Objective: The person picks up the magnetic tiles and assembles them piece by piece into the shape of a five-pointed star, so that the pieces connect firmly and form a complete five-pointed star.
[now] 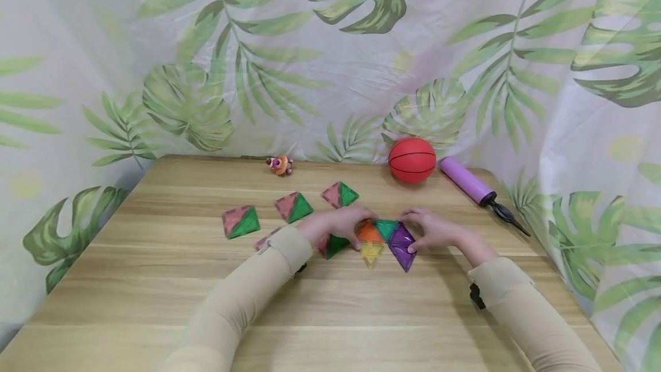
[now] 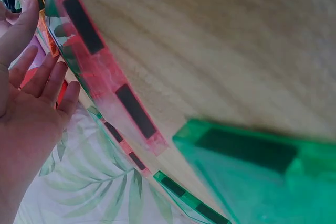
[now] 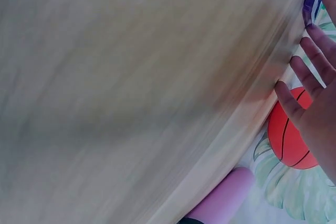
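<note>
Near the middle of the table, translucent triangular magnetic tiles lie edge to edge in a partial ring: orange [image 1: 369, 232], yellow [image 1: 370, 253], teal [image 1: 385, 228] and two purple ones, upper [image 1: 401, 235] and lower [image 1: 403, 258]. The left hand [image 1: 343, 224] holds the orange tile between its thumb, at the near left, and its fingers at the far edge. The right hand [image 1: 435, 229] holds the purple pair, thumb on their right side and fingertips at the far corner. In the right wrist view its other fingers [image 3: 315, 59] spread out over the wood.
Several pink-and-green tile squares lie to the left, one [image 1: 333, 245] beside the left hand and one partly behind the left sleeve [image 1: 289, 251]. A small toy figure [image 1: 280, 165], a red ball [image 1: 412, 159] and a purple hand pump [image 1: 467, 181] sit toward the back, before a leaf-print curtain [image 1: 361, 73].
</note>
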`<state>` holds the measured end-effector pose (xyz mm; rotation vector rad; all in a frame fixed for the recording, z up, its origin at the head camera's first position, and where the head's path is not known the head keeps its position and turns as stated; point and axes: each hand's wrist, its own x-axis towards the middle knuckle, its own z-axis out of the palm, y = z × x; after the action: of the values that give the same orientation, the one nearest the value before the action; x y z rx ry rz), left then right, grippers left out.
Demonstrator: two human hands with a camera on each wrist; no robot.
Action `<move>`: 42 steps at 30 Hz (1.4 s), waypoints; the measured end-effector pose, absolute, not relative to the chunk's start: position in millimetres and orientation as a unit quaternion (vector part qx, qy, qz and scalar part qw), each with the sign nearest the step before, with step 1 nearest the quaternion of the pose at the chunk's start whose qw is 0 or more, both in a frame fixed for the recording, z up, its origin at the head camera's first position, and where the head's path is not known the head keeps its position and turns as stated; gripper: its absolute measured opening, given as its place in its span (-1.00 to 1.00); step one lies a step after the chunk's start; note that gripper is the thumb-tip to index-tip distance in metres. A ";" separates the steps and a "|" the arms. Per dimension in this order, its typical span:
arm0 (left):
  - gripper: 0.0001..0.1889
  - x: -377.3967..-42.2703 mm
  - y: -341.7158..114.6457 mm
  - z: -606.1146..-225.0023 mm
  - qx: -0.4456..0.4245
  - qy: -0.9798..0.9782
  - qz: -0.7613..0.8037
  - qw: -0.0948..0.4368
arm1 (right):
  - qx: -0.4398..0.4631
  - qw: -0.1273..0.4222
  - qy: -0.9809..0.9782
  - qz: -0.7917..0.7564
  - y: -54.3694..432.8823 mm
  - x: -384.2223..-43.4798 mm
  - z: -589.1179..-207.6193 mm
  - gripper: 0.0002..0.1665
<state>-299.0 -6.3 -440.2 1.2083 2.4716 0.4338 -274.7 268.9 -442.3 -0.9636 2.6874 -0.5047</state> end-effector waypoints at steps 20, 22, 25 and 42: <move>-0.20 -303.3 -5.8 -446.3 0.406 0.847 0.267 0.215 | -0.282 0.191 0.877 -0.340 267.5 -285.9 -441.6 -0.47; -0.25 -303.0 -5.8 -444.6 0.400 0.844 0.280 0.221 | -0.286 0.197 0.869 -0.353 268.2 -287.7 -442.6 -0.45; -0.29 -302.4 -5.5 -441.7 0.395 0.840 0.294 0.227 | -0.288 0.208 0.855 -0.378 268.6 -289.4 -444.4 -0.41; -0.28 -304.2 -7.5 -443.8 0.346 0.779 0.429 0.298 | -0.264 0.249 0.812 -0.457 271.1 -284.2 -438.5 -0.40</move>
<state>-304.2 -7.5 -443.8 0.9180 2.0705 1.1395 -284.2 271.1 -438.5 -0.7195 2.2131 -1.2447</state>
